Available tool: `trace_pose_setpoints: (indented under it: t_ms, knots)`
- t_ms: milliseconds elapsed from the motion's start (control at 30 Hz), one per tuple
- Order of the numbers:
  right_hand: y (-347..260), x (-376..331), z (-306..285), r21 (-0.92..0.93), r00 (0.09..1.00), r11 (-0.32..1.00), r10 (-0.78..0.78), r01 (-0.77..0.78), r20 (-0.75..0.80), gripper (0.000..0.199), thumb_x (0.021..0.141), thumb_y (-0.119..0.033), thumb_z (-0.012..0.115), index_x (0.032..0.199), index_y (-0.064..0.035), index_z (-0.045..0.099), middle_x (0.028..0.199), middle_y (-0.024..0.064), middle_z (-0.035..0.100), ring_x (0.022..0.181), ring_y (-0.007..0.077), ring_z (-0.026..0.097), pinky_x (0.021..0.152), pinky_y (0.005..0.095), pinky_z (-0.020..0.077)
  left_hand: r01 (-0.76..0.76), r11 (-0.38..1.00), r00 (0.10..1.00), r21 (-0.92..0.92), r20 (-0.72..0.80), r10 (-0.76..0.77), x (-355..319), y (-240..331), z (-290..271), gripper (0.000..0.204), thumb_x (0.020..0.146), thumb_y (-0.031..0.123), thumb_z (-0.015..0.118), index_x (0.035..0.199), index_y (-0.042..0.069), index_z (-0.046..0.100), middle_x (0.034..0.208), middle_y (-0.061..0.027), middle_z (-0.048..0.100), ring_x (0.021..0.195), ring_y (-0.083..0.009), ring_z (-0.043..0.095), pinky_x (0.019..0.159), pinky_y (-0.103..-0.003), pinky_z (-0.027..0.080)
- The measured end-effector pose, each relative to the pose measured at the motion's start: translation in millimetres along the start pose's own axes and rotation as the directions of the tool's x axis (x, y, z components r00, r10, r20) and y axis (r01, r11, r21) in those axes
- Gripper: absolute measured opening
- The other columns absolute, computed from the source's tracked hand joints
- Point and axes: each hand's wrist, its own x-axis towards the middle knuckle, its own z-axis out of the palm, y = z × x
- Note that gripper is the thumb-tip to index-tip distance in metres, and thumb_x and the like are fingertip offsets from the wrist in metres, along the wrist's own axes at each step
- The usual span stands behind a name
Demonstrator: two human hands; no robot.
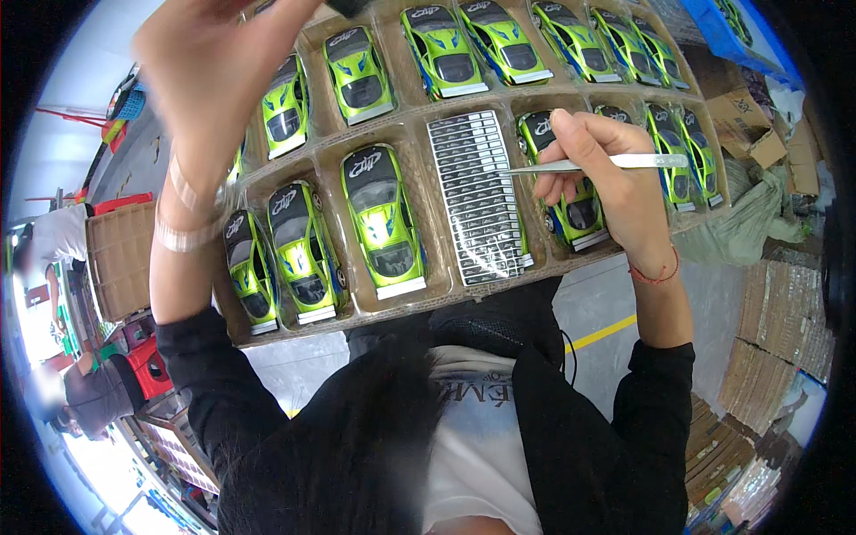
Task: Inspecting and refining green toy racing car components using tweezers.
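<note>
A clear plastic tray [330,138] holds several green toy cars [383,218] with blue trim in rows of pockets. A sheet of black and silver stickers [477,196] lies in one pocket at the middle. My right hand [606,174] grips metal tweezers [588,164], whose tip points left onto the sticker sheet; the hand covers part of a car beneath it. My left hand [209,67] is raised at the upper left, close to the camera, over the tray's far left corner. Its fingers reach out of the picture, so what it holds is hidden.
Stacks of flat cardboard [776,339] stand at the right, with a grey-green sack [749,223] and open boxes [749,120] above them. A blue crate [727,31] sits at top right. Two other people [85,392] work at the left near a red crate [147,366].
</note>
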Motion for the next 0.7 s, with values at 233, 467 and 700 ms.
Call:
trace_pose_setpoints:
  t_ms: [233,467,700]
  knots:
    - [2,3,13,-0.047,1.0,0.999,0.006,-0.005,0.018,0.037,0.098,-0.029,0.06,0.077,0.0011,0.068,0.065,0.009,0.068,0.054,0.0096,0.063,0.049,0.0198,0.0455,0.074,0.973,0.906,-0.217,0.422,0.025,-51,46,-35,0.044,0.081,-0.004,0.075,0.123,-0.007,0.062,0.117,-0.0153,0.068,0.102,-0.018,0.067,0.091,-0.03,0.054]
    - [5,2,19,-0.057,0.999,0.998,-0.018,0.02,0.026,0.036,0.098,-0.028,0.059,0.079,0.0015,0.068,0.066,0.0091,0.068,0.055,0.0102,0.063,0.049,0.0201,0.0463,-0.034,0.981,0.903,-0.192,0.415,0.113,-62,38,-30,0.044,0.079,-0.004,0.076,0.121,-0.005,0.065,0.113,-0.0135,0.07,0.1,-0.0172,0.068,0.088,-0.029,0.055]
    - [1,1,21,-0.022,0.989,0.99,-0.141,0.142,0.049,0.034,0.1,-0.024,0.055,0.08,0.0019,0.066,0.067,0.0103,0.067,0.058,0.0125,0.064,0.053,0.0226,0.0484,-0.01,0.984,0.917,-0.18,0.39,0.081,-64,38,-31,0.048,0.08,-0.002,0.075,0.126,-0.005,0.06,0.117,-0.0136,0.068,0.102,-0.0173,0.067,0.089,-0.03,0.055]
